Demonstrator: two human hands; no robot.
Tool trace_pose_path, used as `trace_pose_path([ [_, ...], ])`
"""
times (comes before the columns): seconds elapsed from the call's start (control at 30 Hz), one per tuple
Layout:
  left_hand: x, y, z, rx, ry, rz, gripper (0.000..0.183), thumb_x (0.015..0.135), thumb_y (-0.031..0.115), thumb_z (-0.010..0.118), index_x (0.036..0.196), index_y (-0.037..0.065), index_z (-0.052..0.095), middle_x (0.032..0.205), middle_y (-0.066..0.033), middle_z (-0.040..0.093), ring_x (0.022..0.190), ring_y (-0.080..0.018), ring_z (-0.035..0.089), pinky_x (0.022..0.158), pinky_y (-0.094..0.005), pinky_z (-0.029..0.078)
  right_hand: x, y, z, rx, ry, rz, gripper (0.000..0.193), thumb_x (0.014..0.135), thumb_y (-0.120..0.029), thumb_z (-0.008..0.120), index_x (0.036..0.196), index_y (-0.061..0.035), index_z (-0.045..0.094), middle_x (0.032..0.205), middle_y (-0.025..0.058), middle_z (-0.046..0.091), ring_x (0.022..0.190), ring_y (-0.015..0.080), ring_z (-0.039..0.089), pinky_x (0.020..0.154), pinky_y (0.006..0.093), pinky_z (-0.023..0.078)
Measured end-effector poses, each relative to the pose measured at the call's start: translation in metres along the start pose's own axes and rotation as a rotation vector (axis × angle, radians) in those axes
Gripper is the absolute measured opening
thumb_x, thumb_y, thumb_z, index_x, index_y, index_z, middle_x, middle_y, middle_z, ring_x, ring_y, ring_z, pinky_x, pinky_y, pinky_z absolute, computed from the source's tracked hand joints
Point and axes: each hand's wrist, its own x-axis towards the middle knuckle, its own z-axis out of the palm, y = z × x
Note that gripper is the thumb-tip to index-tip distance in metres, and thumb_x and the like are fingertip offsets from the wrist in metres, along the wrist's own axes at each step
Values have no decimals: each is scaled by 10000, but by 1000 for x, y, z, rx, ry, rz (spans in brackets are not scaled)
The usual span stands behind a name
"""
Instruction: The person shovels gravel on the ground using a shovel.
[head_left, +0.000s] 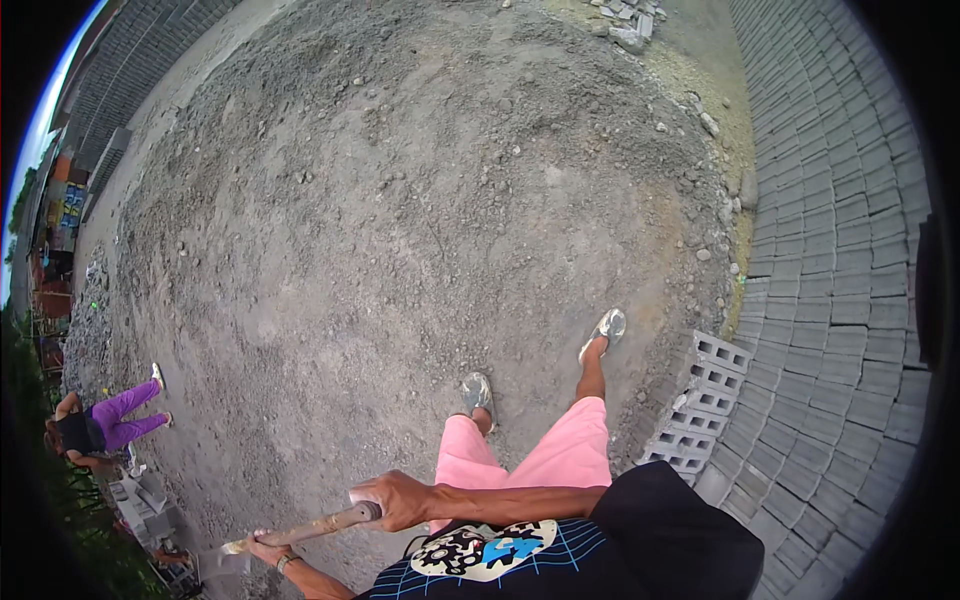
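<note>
A shovel (330,523) with a worn wooden shaft lies across the front of my body, its grip end toward the middle and its greyish blade (220,563) at the lower left. My right hand (402,500) is closed around the grip end. Farther down the shaft, close to the blade, my left hand (268,550) is wrapped round it, with a band on the wrist. Whether the blade carries anything is too blurred to tell. Loose grey gravel (370,260) spreads over the ground before my feet.
Long stacks of grey concrete blocks (830,260) line the right side. Hollow blocks (700,405) stand near my right leg. At the left, a person in purple trousers (125,415) bends near a grey pile of blocks (145,505). Broken rubble (630,25) lies at the far right.
</note>
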Motion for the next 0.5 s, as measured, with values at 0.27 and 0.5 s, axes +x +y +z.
trace_pose_path([
  [0.27,-68,-239,183,118,-342,-511,139,803,172,536,696,140,452,600,-5,476,524,-154,481,504,-312,430,-141,47,-126,121,602,429,415,741,-217,740,1097,-31,636,769,59,647,688,135,610,621,293,476],
  [0.5,-421,-439,365,728,-911,-818,178,842,144,572,877,-27,533,712,-135,586,628,-265,599,593,-418,525,-351,-23,-175,596,1463,605,392,797,-14,622,1185,31,586,595,41,562,454,138,528,461,263,441],
])
